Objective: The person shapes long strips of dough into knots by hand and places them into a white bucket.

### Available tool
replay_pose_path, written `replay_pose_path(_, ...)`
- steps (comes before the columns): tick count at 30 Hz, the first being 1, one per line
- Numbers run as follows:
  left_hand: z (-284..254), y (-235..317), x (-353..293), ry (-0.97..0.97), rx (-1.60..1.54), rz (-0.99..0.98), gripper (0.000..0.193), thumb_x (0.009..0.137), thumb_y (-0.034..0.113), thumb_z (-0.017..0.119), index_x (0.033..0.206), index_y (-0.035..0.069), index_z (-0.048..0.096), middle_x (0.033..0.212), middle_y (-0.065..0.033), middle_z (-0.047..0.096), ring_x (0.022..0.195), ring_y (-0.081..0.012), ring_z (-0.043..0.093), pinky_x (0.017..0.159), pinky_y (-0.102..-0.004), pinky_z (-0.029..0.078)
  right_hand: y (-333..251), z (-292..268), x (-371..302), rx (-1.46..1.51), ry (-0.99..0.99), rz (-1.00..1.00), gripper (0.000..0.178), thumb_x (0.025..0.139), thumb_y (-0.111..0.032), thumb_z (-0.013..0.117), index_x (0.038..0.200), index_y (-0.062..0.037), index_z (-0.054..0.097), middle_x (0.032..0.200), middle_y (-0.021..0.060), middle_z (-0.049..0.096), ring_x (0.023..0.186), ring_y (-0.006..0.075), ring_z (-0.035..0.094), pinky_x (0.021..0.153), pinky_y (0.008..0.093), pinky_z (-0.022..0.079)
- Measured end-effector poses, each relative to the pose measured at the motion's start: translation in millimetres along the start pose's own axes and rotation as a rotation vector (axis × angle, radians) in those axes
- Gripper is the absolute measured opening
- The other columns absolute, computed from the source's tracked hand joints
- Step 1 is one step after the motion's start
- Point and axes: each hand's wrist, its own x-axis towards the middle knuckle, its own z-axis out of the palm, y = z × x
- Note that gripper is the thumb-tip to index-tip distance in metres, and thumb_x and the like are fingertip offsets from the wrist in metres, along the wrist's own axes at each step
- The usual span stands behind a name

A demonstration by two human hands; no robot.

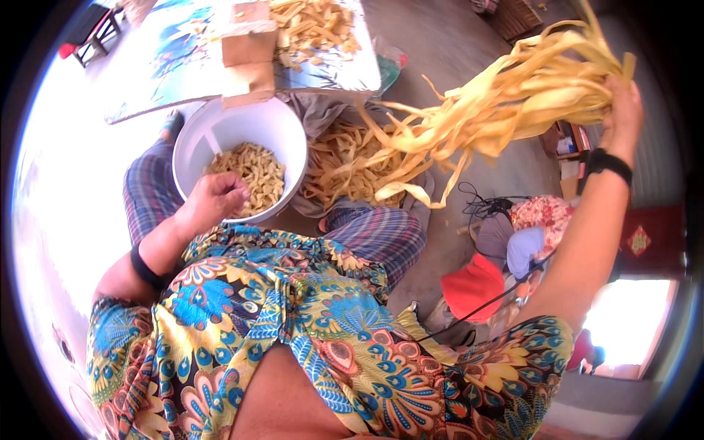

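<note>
High on the right, my right hand [623, 110] is closed round one end of a bundle of long yellow dried strips [513, 95]. The strips fan out to the left, their loose ends hanging over a pile of similar strips [352, 165] on grey cloth. My left hand [216, 196] is held over the near rim of a white bucket [192, 132], fingers curled together. Whatever is in those fingers, if anything, is hidden. Short, cut tan pieces [257, 172] partly fill the bucket, which stands between my legs.
Beyond the bucket, a low table [176, 66] with a printed top bears more yellow pieces [315, 29] and a brown cardboard piece [249, 55]. Black cables [484, 205], a red cloth [473, 286] and bundled fabrics [543, 216] lie on the floor at my right.
</note>
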Motion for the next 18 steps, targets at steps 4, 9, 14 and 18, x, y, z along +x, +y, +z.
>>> replay_pose_path(4, -3.0, 0.5, 7.5, -0.076, -0.048, -0.002, 0.013, 0.088, 0.014, 0.054, 0.082, 0.004, 0.056, 0.067, 0.0022, 0.054, 0.056, -0.0048, 0.047, 0.05, -0.0203, 0.039, 35.7, 67.0, -75.6, 0.188, -0.094, 0.192, 0.016, 0.066, -0.005, 0.059, 0.082, -0.0073, 0.055, 0.07, 0.0004, 0.055, 0.055, 0.0097, 0.051, 0.046, 0.0229, 0.04)
replay_pose_path(9, -13.8, -10.1, 5.8, -0.109, -0.287, -0.196, 0.013, 0.089, 0.014, 0.053, 0.096, 0.004, 0.057, 0.084, -0.0009, 0.061, 0.071, -0.0084, 0.059, 0.066, -0.0219, 0.049, 39.9, 156.7, -173.9, 0.413, -0.127, 0.455, 0.022, 0.065, 0.0, 0.059, 0.084, -0.0079, 0.051, 0.074, 0.0019, 0.056, 0.055, 0.0099, 0.053, 0.041, 0.0209, 0.037)
replay_pose_path(14, -16.0, -15.4, 8.8, -0.079, -0.506, -0.267, 0.017, 0.089, 0.012, 0.051, 0.104, 0.004, 0.054, 0.09, -0.0047, 0.062, 0.077, -0.0132, 0.062, 0.07, -0.0252, 0.051, -14.4, 208.5, -248.6, 0.732, -0.078, 0.322, 0.024, 0.065, 0.004, 0.057, 0.087, -0.0024, 0.051, 0.082, 0.005, 0.058, 0.068, 0.013, 0.057, 0.063, 0.0256, 0.049)
replay_pose_path(18, -19.6, -14.0, 5.4, -0.061, -0.666, -0.252, 0.02, 0.09, 0.01, 0.05, 0.108, 0.003, 0.052, 0.095, -0.0075, 0.061, 0.079, -0.0163, 0.062, 0.071, -0.0273, 0.052, -25.7, 244.0, -329.6, 0.552, -0.174, -0.018, 0.024, 0.067, -0.002, 0.058, 0.09, -0.0029, 0.052, 0.087, 0.0078, 0.059, 0.073, 0.0162, 0.06, 0.069, 0.0281, 0.051)
